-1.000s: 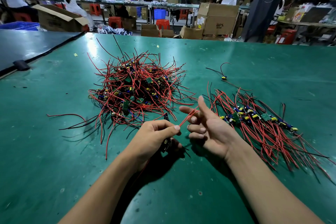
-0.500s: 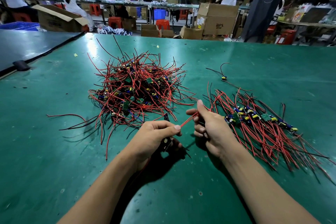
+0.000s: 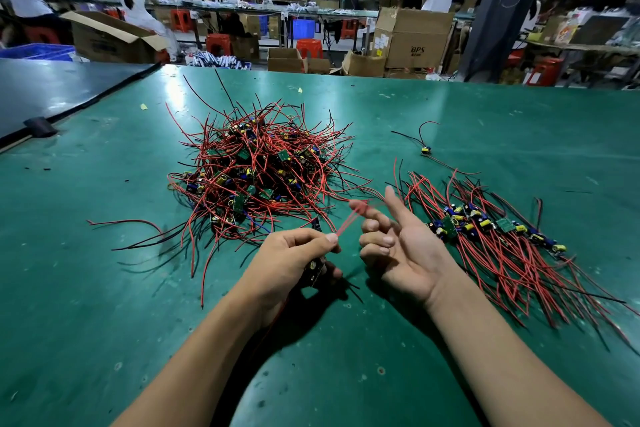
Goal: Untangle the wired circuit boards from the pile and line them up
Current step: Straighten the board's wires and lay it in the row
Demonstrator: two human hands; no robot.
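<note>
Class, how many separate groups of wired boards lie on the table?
3: tangled pile, centre; lined-up row, right; lone board beyond it. The left hand grips another board.

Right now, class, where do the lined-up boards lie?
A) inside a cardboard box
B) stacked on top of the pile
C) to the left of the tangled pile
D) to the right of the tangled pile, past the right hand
D: the row of boards lies flat on the green table, to the right of the tangled pile and just beyond the right hand.
</note>
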